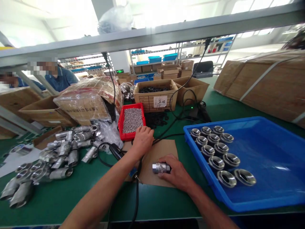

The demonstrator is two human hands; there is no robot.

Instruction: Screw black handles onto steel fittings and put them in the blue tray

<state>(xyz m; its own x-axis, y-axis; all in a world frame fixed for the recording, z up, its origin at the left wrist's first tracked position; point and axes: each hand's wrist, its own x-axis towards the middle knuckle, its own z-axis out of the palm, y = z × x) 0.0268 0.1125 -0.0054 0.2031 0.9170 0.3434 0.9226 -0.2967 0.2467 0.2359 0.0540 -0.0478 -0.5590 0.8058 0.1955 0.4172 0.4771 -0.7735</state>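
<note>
My right hand (175, 170) is closed around a metal valve body (160, 168) with a hexagonal end, which lies sideways over a flat cardboard sheet (154, 156). At the front right corner of a red bin (121, 124) is my left hand (143, 140), its fingers curled; what they hold, if anything, is hidden. Small shiny metal balls (132, 121) fill the bin. Under my left forearm, a corded tool with a black part (116, 152) and a blue part (133, 172) lies partly covered.
Several metal valve bodies (64, 148) are heaped at the left. On the right, a blue tray (269, 152) holds several round metal parts (216, 162) in rows. Open cardboard boxes (154, 98) stand behind; black cables (166, 136) cross the green table. A co-worker (60, 76) is at back left.
</note>
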